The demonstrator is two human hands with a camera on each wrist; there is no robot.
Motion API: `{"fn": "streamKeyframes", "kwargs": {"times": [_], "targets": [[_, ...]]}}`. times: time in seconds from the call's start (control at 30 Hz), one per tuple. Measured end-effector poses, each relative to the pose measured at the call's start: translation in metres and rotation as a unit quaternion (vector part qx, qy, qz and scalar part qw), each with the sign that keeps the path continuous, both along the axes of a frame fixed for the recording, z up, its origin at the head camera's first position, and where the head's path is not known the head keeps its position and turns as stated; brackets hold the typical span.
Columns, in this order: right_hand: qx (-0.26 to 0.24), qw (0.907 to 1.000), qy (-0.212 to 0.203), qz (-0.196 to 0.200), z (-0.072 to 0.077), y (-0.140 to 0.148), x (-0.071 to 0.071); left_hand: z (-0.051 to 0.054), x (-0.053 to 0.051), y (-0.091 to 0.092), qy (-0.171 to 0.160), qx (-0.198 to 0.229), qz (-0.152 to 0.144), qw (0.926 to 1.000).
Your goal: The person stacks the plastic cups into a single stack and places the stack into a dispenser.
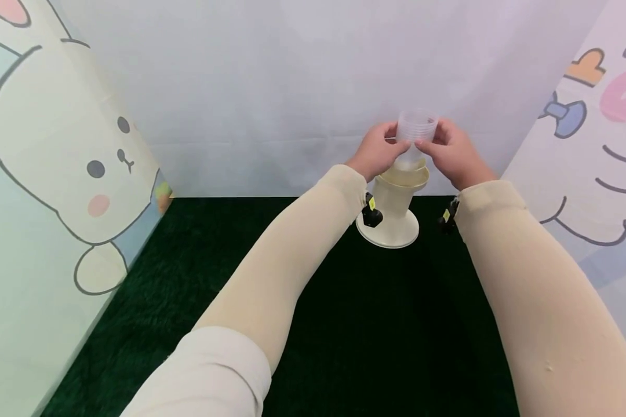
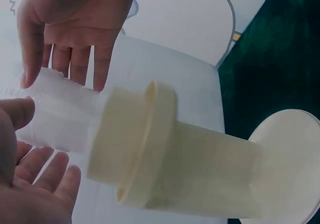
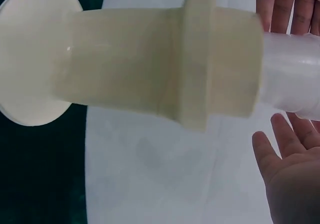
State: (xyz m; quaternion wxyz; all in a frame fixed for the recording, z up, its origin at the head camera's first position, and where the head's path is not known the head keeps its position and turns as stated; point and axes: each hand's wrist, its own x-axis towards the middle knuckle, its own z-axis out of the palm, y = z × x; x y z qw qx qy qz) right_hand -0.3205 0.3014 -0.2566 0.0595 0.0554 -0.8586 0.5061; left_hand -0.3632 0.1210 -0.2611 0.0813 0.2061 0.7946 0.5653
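A stack of clear plastic cups (image 1: pixel 416 128) stands upright between my two hands, several rims showing near its top. My left hand (image 1: pixel 378 150) holds it from the left, thumb on the near side. From the right, my right hand (image 1: pixel 456 152) grips it the same way. Below is a cream plastic holder (image 1: pixel 393 200) with a round base, a column and a wider collar (image 2: pixel 162 139). The stack's lower end (image 3: pixel 280 73) meets the holder's open top; how deep it sits inside cannot be made out.
The holder stands on a dark green cloth (image 1: pixel 214 260) near its back edge. Behind rises a pale wall sheet (image 1: pixel 240 104). Printed cartoon panels flank the table, a rabbit panel (image 1: pixel 62 145) on the left and another panel (image 1: pixel 600 150) on the right.
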Motion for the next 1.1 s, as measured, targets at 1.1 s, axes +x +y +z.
{"fn": "streamKeyframes", "kwargs": {"times": [1.1], "targets": [[0.109, 0.9933, -0.032, -0.022, -0.034, 0.010, -0.002, -0.024, -0.005, -0.004, 0.087, -0.220, 0.008, 0.9715]]}}
